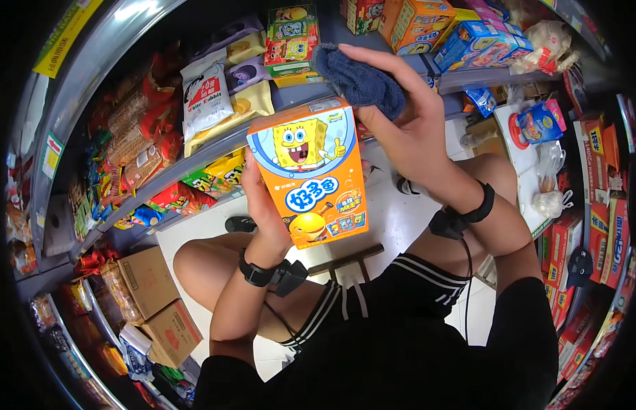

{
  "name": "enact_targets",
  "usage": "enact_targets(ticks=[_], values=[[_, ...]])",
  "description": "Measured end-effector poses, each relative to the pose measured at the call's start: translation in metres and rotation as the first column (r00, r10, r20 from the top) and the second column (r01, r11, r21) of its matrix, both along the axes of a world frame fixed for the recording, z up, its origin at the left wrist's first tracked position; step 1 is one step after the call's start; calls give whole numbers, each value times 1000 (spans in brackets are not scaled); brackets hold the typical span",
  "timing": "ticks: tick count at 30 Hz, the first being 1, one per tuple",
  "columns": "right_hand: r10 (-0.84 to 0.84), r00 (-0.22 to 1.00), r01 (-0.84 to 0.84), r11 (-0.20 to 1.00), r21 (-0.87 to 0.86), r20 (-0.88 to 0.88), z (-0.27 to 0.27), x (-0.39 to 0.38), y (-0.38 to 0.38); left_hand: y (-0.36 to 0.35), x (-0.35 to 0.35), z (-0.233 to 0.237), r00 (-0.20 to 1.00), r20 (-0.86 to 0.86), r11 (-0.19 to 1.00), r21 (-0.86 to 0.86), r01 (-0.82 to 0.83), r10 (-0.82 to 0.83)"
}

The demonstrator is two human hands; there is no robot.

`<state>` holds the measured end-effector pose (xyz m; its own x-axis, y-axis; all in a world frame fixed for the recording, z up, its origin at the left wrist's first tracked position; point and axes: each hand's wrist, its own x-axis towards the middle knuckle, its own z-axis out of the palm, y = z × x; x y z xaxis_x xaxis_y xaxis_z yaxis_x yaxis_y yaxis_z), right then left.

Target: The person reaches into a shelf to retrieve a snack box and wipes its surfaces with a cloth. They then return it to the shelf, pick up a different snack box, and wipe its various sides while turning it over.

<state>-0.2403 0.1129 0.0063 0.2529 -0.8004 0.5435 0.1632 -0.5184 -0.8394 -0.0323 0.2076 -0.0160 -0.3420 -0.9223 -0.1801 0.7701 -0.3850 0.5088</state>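
An orange snack box (325,181) with a yellow cartoon sponge on its front is held up in front of me, its printed face toward the camera. My left hand (262,198) is closed around its left side, with part of the fingers hidden behind the box. Just above the box's upper right corner, my right hand (410,116) grips a bunched dark blue cloth (362,78) between thumb and fingers. The cloth hangs close to the box's top edge.
A shelf beyond holds a white candy bag (205,99), green snack boxes (290,44) and blue boxes (475,44). Cardboard cartons (150,280) stand low at the left. A blue pouch (540,123) lies at the right, near red boxes (560,253).
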Motion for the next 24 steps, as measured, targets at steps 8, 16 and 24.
enact_targets(ticks=[8, 16, 24], values=[[-14, 999, 15, 1000, 10, -37, 3, -1, 2, -9, 4, -6, 966, -251, 997, -69, 46, -62], [-63, 994, 43, 978, -206, -89, 2, -3, 1, -6, 9, 10, 995, 60, 997, 18, -81, 79], [-104, 966, 21, 945, -327, -237, 6, -10, 12, -3, 26, -3, 871, 195, 880, -259, -397, 451]])
